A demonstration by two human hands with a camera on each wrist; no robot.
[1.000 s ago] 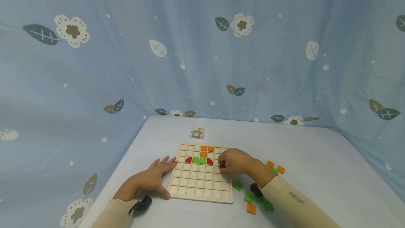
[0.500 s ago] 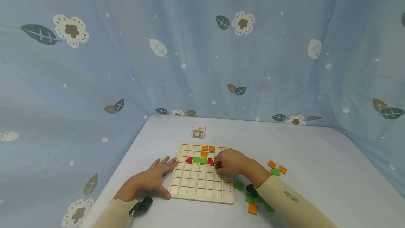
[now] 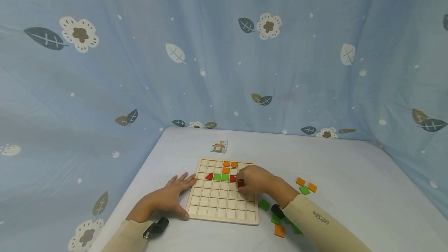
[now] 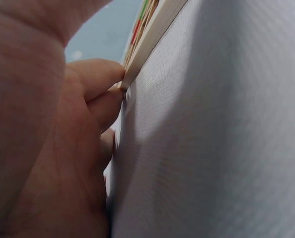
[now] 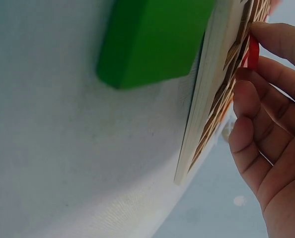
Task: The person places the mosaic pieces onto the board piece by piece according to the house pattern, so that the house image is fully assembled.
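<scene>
The right hand (image 3: pixel 254 180) pinched a small red piece (image 3: pixel 240 183) between its thumb and fingertips, the gap between them only as wide as the piece. The piece was over the right part of a pale wooden square board with a recessed grid (image 3: pixel 222 202), just beside a red quarter-round tile (image 3: pixel 232 178); whether it touched the grid could not be told.

The left hand (image 3: pixel 171 196) lay with its fingers spread, holding nothing, its fingertips touching the board's left edge and its thumb at the near left corner.

On the board, 2 flat green square tiles (image 3: pixel 221 177) sat side by side between 2 red quarter-rounds, with 1 orange square tile (image 3: pixel 226 170) and 2 orange round tiles (image 3: pixel 230 164) farther up. Beyond the board lay a small printed grid card (image 3: pixel 219 146). Loose green and orange tiles (image 3: pixel 279 231) lay right of the board on a white cloth (image 3: pixel 350 189), some partly hidden by the right sleeve (image 3: pixel 318 221).
</scene>
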